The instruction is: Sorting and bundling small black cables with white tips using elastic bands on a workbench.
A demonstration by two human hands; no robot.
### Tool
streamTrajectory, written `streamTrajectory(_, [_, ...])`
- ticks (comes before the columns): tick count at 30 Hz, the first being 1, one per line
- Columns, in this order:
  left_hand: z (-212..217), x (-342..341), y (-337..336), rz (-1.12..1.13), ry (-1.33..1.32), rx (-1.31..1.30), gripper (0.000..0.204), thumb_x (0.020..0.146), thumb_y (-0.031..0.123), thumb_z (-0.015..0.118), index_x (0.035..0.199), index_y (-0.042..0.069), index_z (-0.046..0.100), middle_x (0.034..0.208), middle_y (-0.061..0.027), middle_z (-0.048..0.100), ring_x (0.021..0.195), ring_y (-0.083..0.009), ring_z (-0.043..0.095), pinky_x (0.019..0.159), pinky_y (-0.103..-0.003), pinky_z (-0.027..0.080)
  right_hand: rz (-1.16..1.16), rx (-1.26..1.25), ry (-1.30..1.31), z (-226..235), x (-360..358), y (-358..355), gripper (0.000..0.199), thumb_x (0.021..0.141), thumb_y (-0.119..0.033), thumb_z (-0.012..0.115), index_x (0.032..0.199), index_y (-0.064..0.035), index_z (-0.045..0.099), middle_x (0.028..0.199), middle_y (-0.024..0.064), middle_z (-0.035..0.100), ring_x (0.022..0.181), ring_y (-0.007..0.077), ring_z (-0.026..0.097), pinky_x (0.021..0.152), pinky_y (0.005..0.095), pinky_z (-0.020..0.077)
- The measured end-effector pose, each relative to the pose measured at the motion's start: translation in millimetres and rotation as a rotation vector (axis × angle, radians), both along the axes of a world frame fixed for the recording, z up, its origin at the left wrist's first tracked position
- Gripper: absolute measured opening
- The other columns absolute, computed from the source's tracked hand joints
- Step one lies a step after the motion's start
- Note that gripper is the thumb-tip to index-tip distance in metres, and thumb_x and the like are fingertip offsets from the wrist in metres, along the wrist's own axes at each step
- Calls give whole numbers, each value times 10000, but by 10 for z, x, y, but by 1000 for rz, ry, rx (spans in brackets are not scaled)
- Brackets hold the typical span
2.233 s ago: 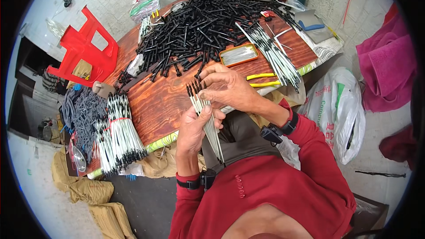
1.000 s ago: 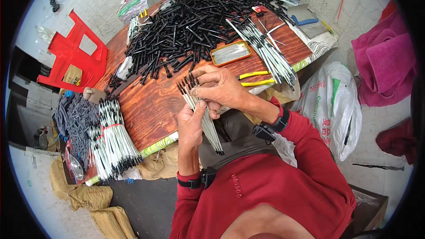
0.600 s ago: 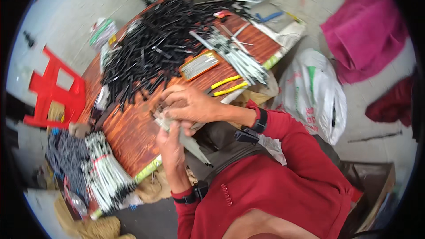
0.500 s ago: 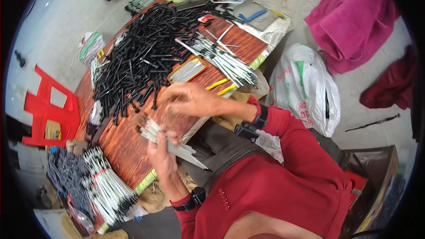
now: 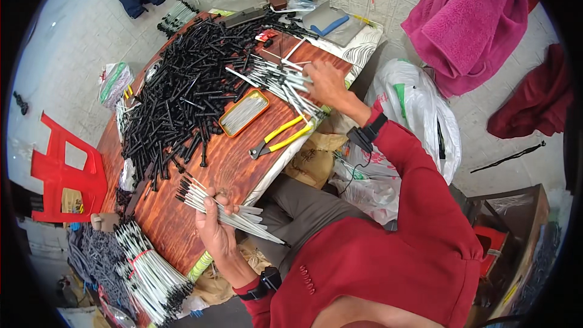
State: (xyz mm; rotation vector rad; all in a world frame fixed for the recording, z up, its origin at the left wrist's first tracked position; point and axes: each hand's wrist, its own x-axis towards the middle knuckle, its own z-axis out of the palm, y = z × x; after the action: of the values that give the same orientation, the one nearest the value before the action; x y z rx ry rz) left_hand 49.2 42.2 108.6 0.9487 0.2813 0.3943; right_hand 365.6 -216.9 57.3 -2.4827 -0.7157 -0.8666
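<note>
White sticks [image 5: 248, 221] stay clamped in your left hand [image 5: 217, 231], now holding alone; your right hand [image 5: 328, 82] has left them (hands well apart) for the stick pile [image 5: 276, 79] under its fingers, grip unclear.

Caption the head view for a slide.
Left hand holding a bunch of black-tipped white rods, right hand at a second bunch beside a heap of black parts on a table.
</note>
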Motion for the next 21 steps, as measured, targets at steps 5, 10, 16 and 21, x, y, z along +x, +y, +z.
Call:
streamTrajectory(5, [12, -56, 34, 37, 4, -8, 287, 984, 211, 611, 1207, 33, 579, 898, -38, 625, 711, -109, 548, 684, -305, 508, -109, -54, 61, -19, 472, -198, 151, 806, -221, 688, 888, -101, 646, 852, 123, 606, 815, 352, 623, 660, 488, 491])
streamTrajectory(10, [23, -48, 18, 28, -8, -8, 290, 986, 217, 608, 1212, 38, 574, 907, -34, 617, 706, -106, 542, 688, -298, 506, -129, -82, 61, 61, 602, -261, 132, 816, -213, 676, 864, -93, 654, 836, 128, 603, 812, 357, 621, 653, 483, 492])
streamTrajectory(16, [19, -56, -4, 23, 12, 9, 283, 991, 228, 600, 1206, 47, 568, 908, -26, 595, 702, -102, 529, 691, -284, 499, 212, -55, 114, 110, 251, -128, 158, 853, -234, 617, 838, -88, 677, 847, 145, 611, 804, 358, 627, 678, 492, 508])
streamTrajectory(21, [32, -53, -22, -4, 9, 3, 273, 993, 224, 595, 1200, 48, 567, 901, -25, 589, 705, -102, 527, 689, -287, 499, 200, -166, 41, -48, 226, -146, 127, 839, -211, 622, 829, -104, 691, 857, 121, 608, 851, 341, 621, 697, 477, 507])
